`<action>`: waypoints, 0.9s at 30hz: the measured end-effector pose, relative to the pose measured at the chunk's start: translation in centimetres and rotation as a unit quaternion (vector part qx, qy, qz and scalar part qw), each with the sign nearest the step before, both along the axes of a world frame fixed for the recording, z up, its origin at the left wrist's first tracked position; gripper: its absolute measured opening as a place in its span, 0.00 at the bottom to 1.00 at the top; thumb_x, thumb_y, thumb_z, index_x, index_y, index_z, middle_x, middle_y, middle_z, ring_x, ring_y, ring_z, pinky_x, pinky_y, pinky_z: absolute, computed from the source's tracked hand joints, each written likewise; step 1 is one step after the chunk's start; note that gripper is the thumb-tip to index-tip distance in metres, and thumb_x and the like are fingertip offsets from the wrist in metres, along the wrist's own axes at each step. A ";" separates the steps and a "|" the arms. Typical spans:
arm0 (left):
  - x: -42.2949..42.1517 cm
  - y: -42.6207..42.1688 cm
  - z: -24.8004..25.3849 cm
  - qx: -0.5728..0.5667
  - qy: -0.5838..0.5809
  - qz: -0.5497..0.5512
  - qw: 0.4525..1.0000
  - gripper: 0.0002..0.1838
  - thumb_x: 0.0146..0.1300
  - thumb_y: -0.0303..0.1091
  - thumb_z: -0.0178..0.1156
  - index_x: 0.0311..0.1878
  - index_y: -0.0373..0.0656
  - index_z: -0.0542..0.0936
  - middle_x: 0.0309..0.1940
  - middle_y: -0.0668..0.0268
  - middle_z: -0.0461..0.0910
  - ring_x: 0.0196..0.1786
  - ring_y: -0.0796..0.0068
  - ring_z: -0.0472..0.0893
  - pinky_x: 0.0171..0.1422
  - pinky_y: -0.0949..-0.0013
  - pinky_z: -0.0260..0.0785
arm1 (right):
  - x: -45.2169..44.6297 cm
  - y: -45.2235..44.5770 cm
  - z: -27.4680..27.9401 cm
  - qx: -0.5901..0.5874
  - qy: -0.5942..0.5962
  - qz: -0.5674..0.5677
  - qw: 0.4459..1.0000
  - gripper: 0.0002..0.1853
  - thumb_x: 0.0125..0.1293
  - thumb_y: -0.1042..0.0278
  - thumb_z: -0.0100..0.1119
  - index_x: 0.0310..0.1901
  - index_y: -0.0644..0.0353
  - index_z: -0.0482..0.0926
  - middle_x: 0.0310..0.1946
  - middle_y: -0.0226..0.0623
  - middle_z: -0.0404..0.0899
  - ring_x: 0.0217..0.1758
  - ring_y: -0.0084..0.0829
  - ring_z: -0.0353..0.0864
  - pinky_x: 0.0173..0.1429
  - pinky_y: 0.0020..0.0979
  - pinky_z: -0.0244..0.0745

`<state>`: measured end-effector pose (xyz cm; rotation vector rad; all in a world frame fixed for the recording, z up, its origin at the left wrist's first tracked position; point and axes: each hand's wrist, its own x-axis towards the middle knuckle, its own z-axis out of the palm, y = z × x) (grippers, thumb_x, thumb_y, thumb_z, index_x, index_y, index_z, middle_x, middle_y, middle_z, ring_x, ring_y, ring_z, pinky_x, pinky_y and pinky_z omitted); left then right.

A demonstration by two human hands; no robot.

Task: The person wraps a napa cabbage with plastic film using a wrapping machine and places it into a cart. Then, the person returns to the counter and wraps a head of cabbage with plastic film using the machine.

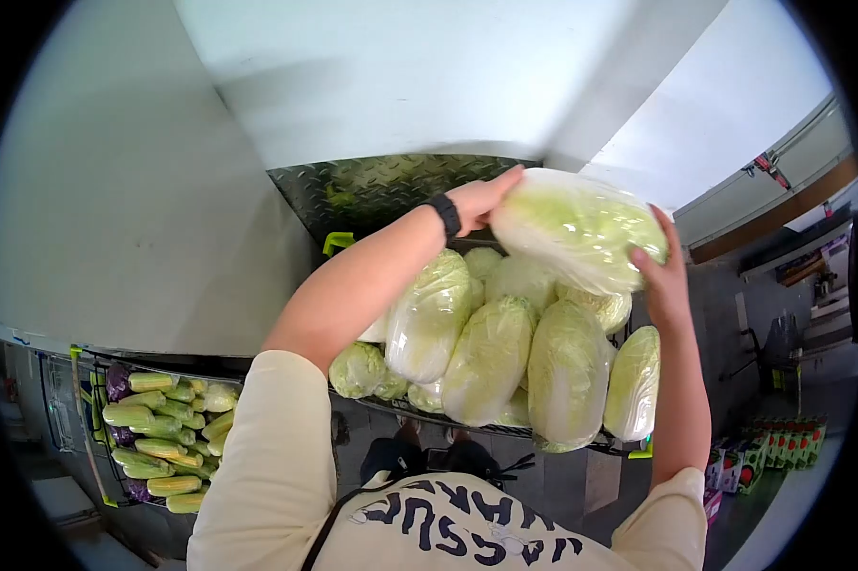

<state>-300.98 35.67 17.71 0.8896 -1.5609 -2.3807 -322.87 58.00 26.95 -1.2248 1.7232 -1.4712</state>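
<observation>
A large plastic-wrapped napa cabbage (581,228) is held up between both hands, lying on its side above the far right part of a cart. My left hand (478,202), with a black band on its wrist, grips the white end. Fingers and thumb of my right hand (665,271) wrap round the green end. Below, several wrapped cabbages (488,360) fill the black wire cart (405,411).
A second cart (91,400) at the left holds corn (167,428) and purple vegetables (118,381). A diamond-plate metal panel (381,186) and pale walls (381,76) stand beyond the cabbages. Printed boxes (767,452) are at the lower right.
</observation>
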 end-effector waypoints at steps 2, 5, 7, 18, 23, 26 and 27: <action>1.4 -1.8 -4.0 0.009 -0.044 0.018 0.999 0.39 0.74 0.72 0.37 0.73 0.54 0.71 0.69 0.65 0.74 0.72 0.71 0.69 0.79 0.59 0.53 | 1.1 -2.8 -1.7 0.046 -0.074 0.035 0.996 0.43 0.57 0.66 0.77 0.73 0.57 0.65 0.60 0.43 0.76 0.61 0.34 0.77 0.65 0.34 0.74; 2.8 -2.6 -6.9 0.031 -0.124 0.020 0.992 0.39 0.74 0.72 0.36 0.73 0.55 0.72 0.69 0.66 0.75 0.70 0.70 0.71 0.77 0.59 0.57 | 1.5 -5.9 -5.0 0.085 -0.114 0.062 0.988 0.43 0.58 0.68 0.77 0.73 0.57 0.65 0.60 0.42 0.76 0.60 0.33 0.77 0.64 0.33 0.75; 3.1 -3.2 -9.3 0.081 -0.077 0.012 0.994 0.38 0.74 0.71 0.36 0.73 0.54 0.72 0.69 0.65 0.74 0.70 0.69 0.72 0.75 0.59 0.60 | 1.6 -7.3 -7.2 0.104 -0.115 0.067 0.986 0.43 0.57 0.69 0.77 0.74 0.57 0.65 0.61 0.42 0.75 0.61 0.33 0.77 0.63 0.33 0.75; 4.6 -3.0 -17.1 0.032 -0.077 0.019 0.996 0.35 0.78 0.62 0.34 0.75 0.49 0.69 0.67 0.63 0.76 0.65 0.66 0.77 0.68 0.57 0.69 | 1.0 -13.1 -12.2 0.285 -0.172 0.128 0.934 0.45 0.63 0.63 0.73 0.77 0.54 0.57 0.65 0.42 0.72 0.65 0.35 0.74 0.68 0.36 0.70; 5.6 -3.4 -18.3 0.068 -0.071 0.153 0.983 0.34 0.79 0.61 0.34 0.71 0.46 0.73 0.59 0.64 0.80 0.52 0.70 0.81 0.56 0.63 0.74 | 4.3 -15.7 -10.5 0.226 0.022 0.177 0.958 0.44 0.60 0.54 0.76 0.74 0.56 0.64 0.64 0.42 0.73 0.64 0.33 0.74 0.66 0.38 0.72; 6.8 -4.5 -22.9 0.016 -0.156 0.155 0.975 0.35 0.77 0.64 0.39 0.63 0.43 0.78 0.50 0.61 0.83 0.46 0.71 0.81 0.51 0.65 0.74 | 3.3 -16.5 -11.4 0.242 -0.137 0.159 0.947 0.42 0.60 0.53 0.76 0.73 0.55 0.67 0.64 0.41 0.73 0.65 0.34 0.75 0.67 0.37 0.72; 6.9 -5.0 -23.4 -0.036 -0.180 0.153 0.971 0.36 0.76 0.64 0.39 0.62 0.41 0.79 0.49 0.60 0.83 0.46 0.71 0.81 0.50 0.65 0.73 | 3.1 -17.1 -12.1 0.247 -0.195 0.112 0.943 0.41 0.59 0.53 0.77 0.72 0.53 0.68 0.65 0.41 0.73 0.65 0.35 0.75 0.66 0.37 0.73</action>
